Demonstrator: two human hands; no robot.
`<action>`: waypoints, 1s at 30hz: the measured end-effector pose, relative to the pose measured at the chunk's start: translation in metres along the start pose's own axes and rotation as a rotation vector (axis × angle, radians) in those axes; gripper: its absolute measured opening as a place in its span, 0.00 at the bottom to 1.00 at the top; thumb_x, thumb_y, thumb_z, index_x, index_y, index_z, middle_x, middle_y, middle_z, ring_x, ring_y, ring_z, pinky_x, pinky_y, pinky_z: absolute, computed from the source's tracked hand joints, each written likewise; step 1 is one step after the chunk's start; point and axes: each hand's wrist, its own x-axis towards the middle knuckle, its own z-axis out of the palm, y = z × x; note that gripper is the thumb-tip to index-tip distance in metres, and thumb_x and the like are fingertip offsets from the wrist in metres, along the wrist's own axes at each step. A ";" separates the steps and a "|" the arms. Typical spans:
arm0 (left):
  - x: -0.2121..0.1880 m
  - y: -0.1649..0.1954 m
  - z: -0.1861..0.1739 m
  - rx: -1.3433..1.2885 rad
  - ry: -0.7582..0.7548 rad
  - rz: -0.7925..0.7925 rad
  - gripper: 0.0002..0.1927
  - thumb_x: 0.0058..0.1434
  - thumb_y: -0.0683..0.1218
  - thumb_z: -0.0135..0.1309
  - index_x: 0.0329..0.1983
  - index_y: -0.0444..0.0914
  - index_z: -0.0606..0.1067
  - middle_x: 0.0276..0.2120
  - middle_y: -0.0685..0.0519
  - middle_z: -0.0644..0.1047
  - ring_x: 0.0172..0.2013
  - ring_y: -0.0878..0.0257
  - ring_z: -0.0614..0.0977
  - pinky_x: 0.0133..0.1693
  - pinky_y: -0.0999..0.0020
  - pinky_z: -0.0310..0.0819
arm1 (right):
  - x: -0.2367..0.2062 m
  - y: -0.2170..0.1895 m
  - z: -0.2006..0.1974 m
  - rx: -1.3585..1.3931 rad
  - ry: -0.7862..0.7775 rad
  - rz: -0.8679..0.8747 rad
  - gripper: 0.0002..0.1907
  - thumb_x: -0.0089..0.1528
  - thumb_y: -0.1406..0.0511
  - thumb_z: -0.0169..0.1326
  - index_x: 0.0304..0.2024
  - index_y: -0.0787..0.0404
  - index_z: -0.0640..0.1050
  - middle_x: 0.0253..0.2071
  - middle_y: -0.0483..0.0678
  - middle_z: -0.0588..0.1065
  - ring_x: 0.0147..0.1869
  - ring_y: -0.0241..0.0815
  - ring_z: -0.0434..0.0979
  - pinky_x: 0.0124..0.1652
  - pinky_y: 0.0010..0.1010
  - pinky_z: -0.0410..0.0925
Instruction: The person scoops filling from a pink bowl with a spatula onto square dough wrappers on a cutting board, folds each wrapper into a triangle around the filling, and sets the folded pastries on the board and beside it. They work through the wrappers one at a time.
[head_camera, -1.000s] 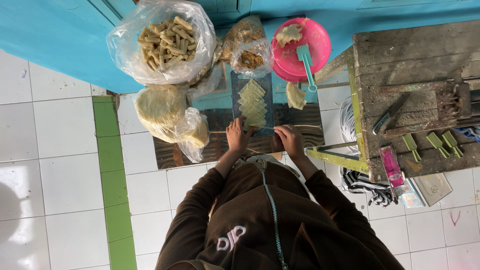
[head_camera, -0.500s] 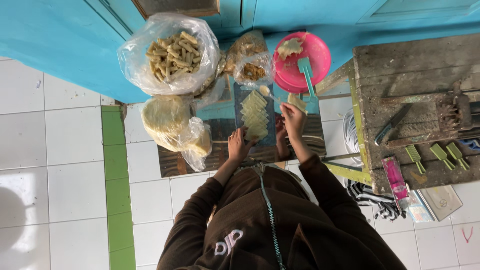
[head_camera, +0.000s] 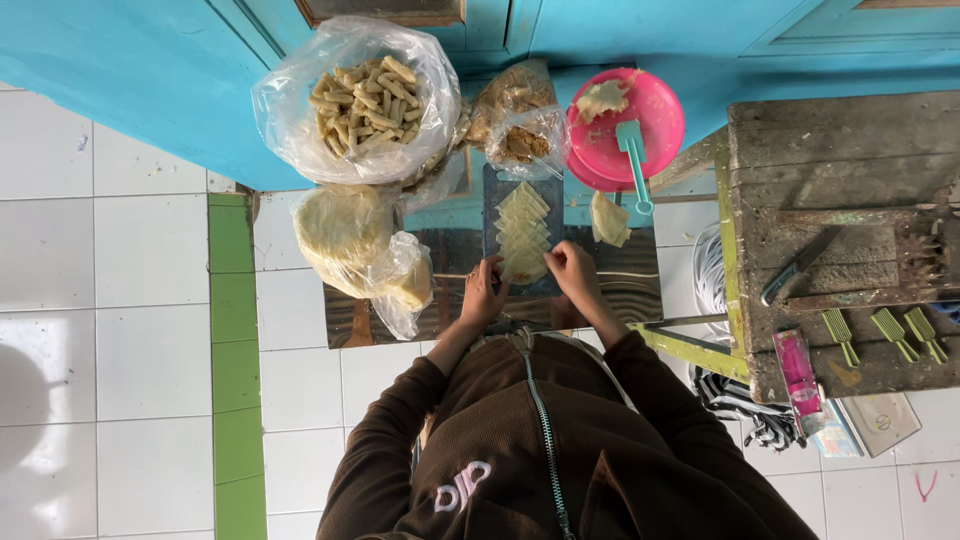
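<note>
While I lean over the dark cutting board (head_camera: 522, 180), my left hand (head_camera: 483, 293) pinches the near end of the row of pale dough squares (head_camera: 523, 232) lying along it, and my right hand (head_camera: 572, 270) pinches the same end from the other side. Beyond the board sits a pink bowl (head_camera: 655, 115); left of it, a bag of fried sticks (head_camera: 360, 95).
</note>
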 end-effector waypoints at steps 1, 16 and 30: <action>-0.001 -0.002 0.000 -0.017 0.001 -0.002 0.26 0.57 0.41 0.63 0.58 0.39 0.69 0.34 0.54 0.74 0.36 0.58 0.77 0.44 0.60 0.70 | -0.008 0.003 0.003 -0.007 -0.022 -0.005 0.12 0.61 0.61 0.63 0.37 0.62 0.76 0.33 0.49 0.76 0.34 0.47 0.79 0.36 0.37 0.71; -0.008 0.007 -0.010 0.079 -0.045 0.065 0.23 0.53 0.43 0.65 0.52 0.44 0.73 0.42 0.57 0.80 0.44 0.56 0.78 0.48 0.56 0.68 | -0.036 0.008 0.022 0.149 -0.105 -0.116 0.08 0.63 0.68 0.58 0.43 0.65 0.75 0.37 0.53 0.78 0.40 0.50 0.82 0.38 0.38 0.72; 0.012 0.007 -0.002 0.255 -0.040 0.176 0.04 0.65 0.46 0.56 0.40 0.42 0.75 0.37 0.54 0.80 0.42 0.53 0.81 0.44 0.56 0.70 | -0.036 -0.011 0.015 0.001 -0.156 -0.279 0.11 0.61 0.67 0.61 0.45 0.64 0.79 0.44 0.54 0.76 0.50 0.58 0.75 0.48 0.43 0.69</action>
